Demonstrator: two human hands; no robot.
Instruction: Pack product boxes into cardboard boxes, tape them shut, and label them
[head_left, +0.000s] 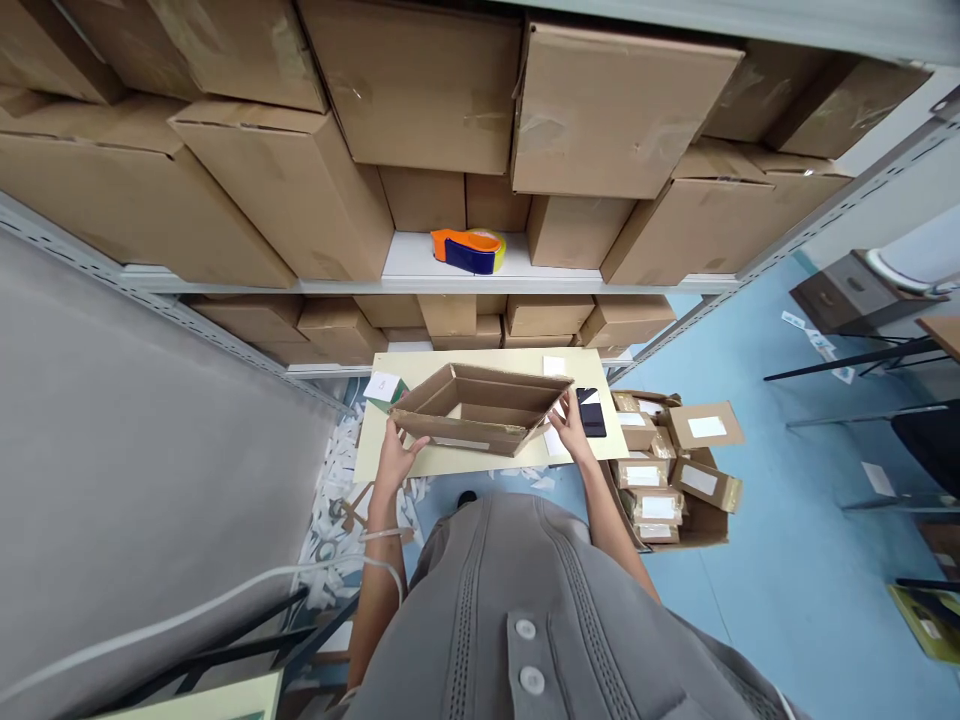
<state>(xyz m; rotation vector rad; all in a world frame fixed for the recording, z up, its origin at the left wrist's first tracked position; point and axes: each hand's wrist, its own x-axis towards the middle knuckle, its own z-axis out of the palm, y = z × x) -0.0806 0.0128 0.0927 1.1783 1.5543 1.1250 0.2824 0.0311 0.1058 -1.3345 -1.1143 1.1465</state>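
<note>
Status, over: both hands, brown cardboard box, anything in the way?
Bare left hand, bare right hand gripping opposite ends. Brown cardboard box open-topped, skewed. Black rectangular phone-like device close beside right hand, on pale-yellow tabletop.

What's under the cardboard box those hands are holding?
Under the cardboard box is the cream tabletop. The box covers part of it, so anything lying right there can't be seen.

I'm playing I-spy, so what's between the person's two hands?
In the head view, an open cardboard box is between the left hand and the right hand, which both hold it.
</note>
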